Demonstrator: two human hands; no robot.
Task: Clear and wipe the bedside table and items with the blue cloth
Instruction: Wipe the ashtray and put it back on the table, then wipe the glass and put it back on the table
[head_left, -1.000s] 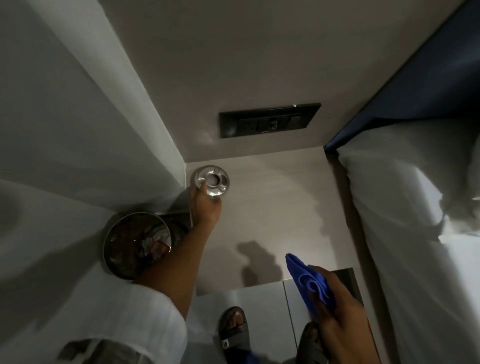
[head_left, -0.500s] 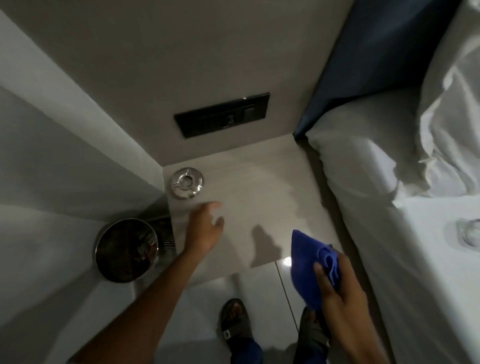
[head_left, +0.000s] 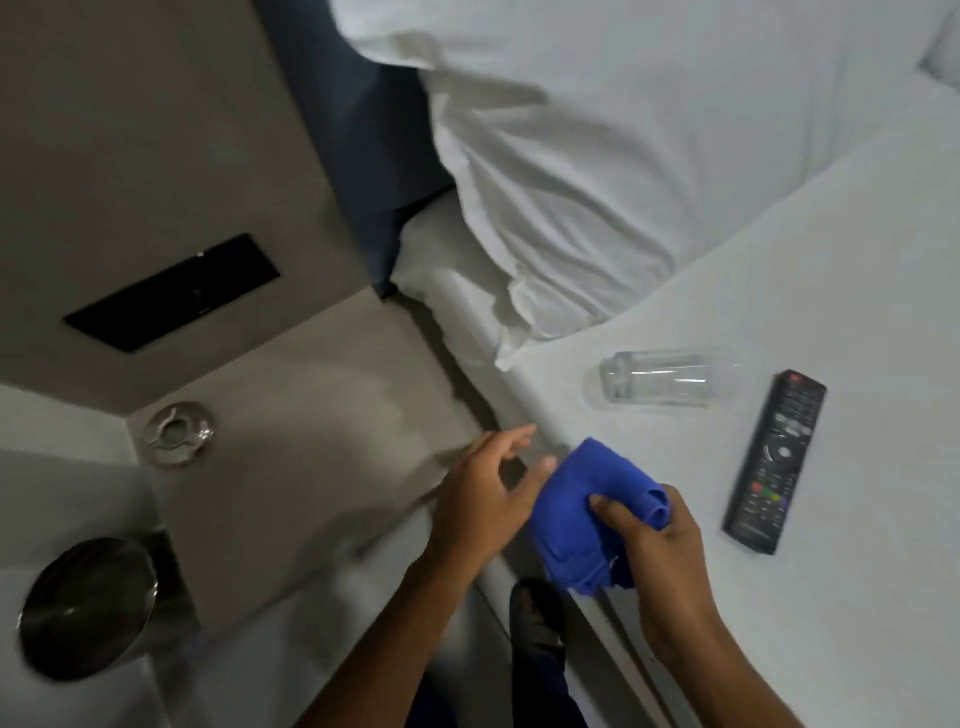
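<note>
The blue cloth (head_left: 582, 514) is bunched in my right hand (head_left: 660, 561), held over the bed's edge. My left hand (head_left: 483, 499) is beside it with fingers spread, its thumb touching the cloth's left side. The grey bedside table (head_left: 322, 415) lies to the left, and a round metal ashtray (head_left: 179, 432) stands in its far left corner. On the white bed sheet (head_left: 857, 260), a clear glass (head_left: 660, 376) lies on its side next to a black remote control (head_left: 774, 460).
A round metal bin (head_left: 85, 605) stands on the floor left of the table. A black switch panel (head_left: 174, 293) is set in the wall above it. A white pillow (head_left: 571, 208) and dark blue headboard (head_left: 358, 135) are behind. My sandalled foot (head_left: 535, 618) is below.
My left hand let go of the ashtray in the table's corner and came right to the cloth. My view swung right, bringing the bed, glass and remote into sight.
</note>
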